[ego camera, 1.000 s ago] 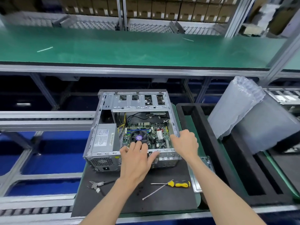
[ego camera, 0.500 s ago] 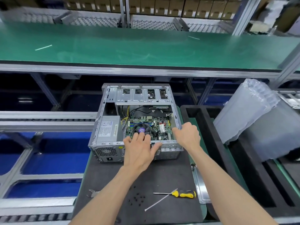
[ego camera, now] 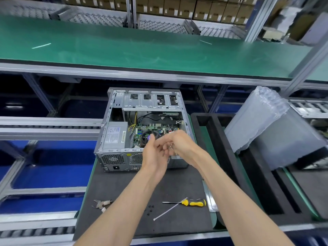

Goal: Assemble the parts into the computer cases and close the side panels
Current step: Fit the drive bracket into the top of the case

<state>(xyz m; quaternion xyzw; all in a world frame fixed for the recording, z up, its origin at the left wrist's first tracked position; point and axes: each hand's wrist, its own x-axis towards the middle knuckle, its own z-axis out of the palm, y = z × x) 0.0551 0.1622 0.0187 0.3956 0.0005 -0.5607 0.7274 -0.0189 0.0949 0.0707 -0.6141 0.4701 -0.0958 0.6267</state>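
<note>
An open grey computer case (ego camera: 113, 103) lies on its side on a black mat (ego camera: 115, 189). Inside it I see the power supply (ego camera: 115, 136), the motherboard (ego camera: 154, 127) and the drive cage (ego camera: 150, 102). Both hands hover together above the case's near edge, touching neither case nor mat. My right hand (ego camera: 184, 146) has its fingers curled and pinches a small shiny metal piece (ego camera: 171, 147). My left hand (ego camera: 153, 157) is held thumb up, its fingers reaching to the right hand's fingertips. A loose metal side panel (ego camera: 210, 201) lies at the mat's right edge.
On the mat near me lie a yellow-handled screwdriver (ego camera: 194, 202), a white cable tie (ego camera: 168, 209), small black screws (ego camera: 150, 209) and cutters (ego camera: 102, 204). A black foam tray (ego camera: 221, 139) and an air-cushion wrapped box (ego camera: 266, 125) stand to the right. A green shelf (ego camera: 142, 50) runs behind.
Both hands have left the near rim of the case and come together above it. The right hand's fingers now curl round a small metal piece.
</note>
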